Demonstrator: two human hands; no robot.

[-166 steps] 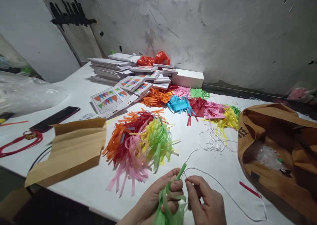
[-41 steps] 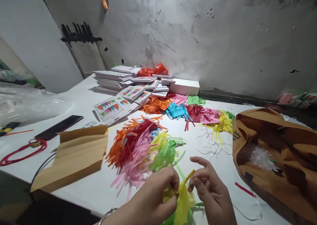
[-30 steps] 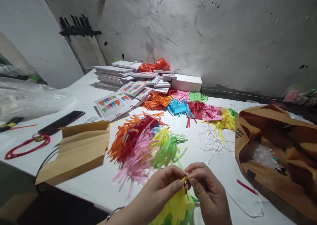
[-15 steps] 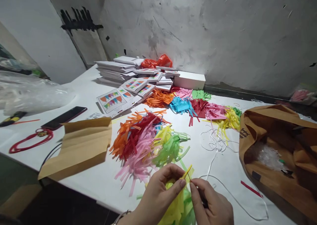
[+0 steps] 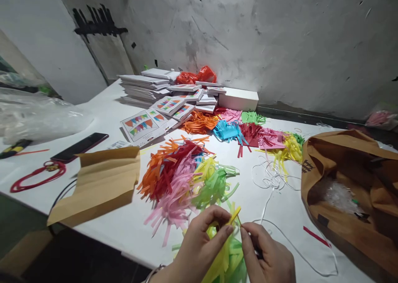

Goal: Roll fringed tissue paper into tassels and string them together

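My left hand [image 5: 207,241] pinches the twisted top of a yellow paper tassel [image 5: 219,260] between thumb and fingers. The tassel's loose strips hang down below the hand, over light green strips [image 5: 238,258]. Close beside it, my right hand [image 5: 269,252] is closed, thumb and forefinger pinching a thin strand [image 5: 239,220] at the twisted tip; its exact kind is too small to tell. Something dark shows partly under the right fingers. Just beyond the hands lies a heap of fringed tassels: orange, red, pink [image 5: 175,200], yellow and green [image 5: 213,187].
Tangled white string [image 5: 273,177] trails to the right, near a brown bag [image 5: 329,150]. More tassels [image 5: 228,130] lie behind, before stacked white packs [image 5: 144,86] and printed cards [image 5: 141,127]. At left are a kraft envelope [image 5: 108,171], a phone [image 5: 80,147] and a red cord [image 5: 37,179].
My right fingertips have shifted slightly to the right, away from the left hand's pinch. The tassel stays in my left hand, and the view has moved a little.
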